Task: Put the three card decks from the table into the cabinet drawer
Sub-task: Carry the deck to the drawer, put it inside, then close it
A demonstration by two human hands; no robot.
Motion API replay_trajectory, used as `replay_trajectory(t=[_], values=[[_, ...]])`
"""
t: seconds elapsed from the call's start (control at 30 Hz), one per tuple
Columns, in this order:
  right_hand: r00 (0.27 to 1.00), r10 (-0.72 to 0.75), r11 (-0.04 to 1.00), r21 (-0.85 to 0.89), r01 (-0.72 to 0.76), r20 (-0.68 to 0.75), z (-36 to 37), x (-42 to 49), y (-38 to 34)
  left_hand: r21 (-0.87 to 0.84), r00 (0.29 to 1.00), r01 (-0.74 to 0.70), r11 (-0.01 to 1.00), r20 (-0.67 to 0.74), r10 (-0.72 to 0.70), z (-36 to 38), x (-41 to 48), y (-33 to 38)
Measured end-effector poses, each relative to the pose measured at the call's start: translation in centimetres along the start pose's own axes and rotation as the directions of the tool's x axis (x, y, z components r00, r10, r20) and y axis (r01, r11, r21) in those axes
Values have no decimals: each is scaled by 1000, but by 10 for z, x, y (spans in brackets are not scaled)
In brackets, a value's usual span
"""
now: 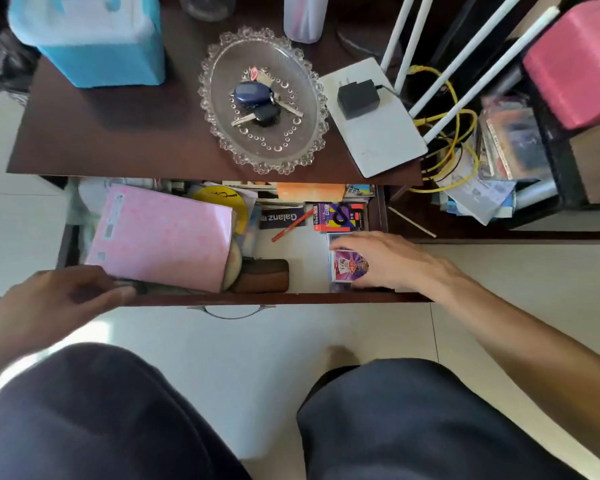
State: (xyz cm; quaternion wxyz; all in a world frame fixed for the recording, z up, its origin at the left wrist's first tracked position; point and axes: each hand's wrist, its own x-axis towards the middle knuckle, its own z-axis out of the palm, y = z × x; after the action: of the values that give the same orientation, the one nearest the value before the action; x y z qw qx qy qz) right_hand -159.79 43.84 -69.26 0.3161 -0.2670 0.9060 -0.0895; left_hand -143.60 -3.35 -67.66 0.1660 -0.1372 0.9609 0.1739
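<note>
The cabinet drawer (291, 298) stands pulled open below the dark tabletop. My right hand (381, 259) is inside its right end, fingers closed around a purple and white card deck (343, 266) that sits on the drawer floor. Just behind that deck lies a second deck (336, 238), mostly hidden by my fingers. Farther back is a third deck (338, 217), purple, red and yellow. My left hand (66, 299) grips the drawer's front edge at the left.
The drawer also holds a pink folder (160, 237), a brown case (262, 275), a red pen (290, 225) and papers. On top sit a glass dish with keys (262, 98), a blue tissue box (90, 39) and a white router (374, 126). A cluttered shelf stands at right.
</note>
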Motion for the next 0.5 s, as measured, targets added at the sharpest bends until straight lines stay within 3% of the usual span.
replay_trajectory(t=[0.27,0.5], values=[[998,-50,990,-127,55,36,10,9,5,-46,994,25,999,106,-20,-12,-3,12],[970,-6,992,-118,36,243,1,18,4,-140,991,48,989,132,-29,-18,-5,20]])
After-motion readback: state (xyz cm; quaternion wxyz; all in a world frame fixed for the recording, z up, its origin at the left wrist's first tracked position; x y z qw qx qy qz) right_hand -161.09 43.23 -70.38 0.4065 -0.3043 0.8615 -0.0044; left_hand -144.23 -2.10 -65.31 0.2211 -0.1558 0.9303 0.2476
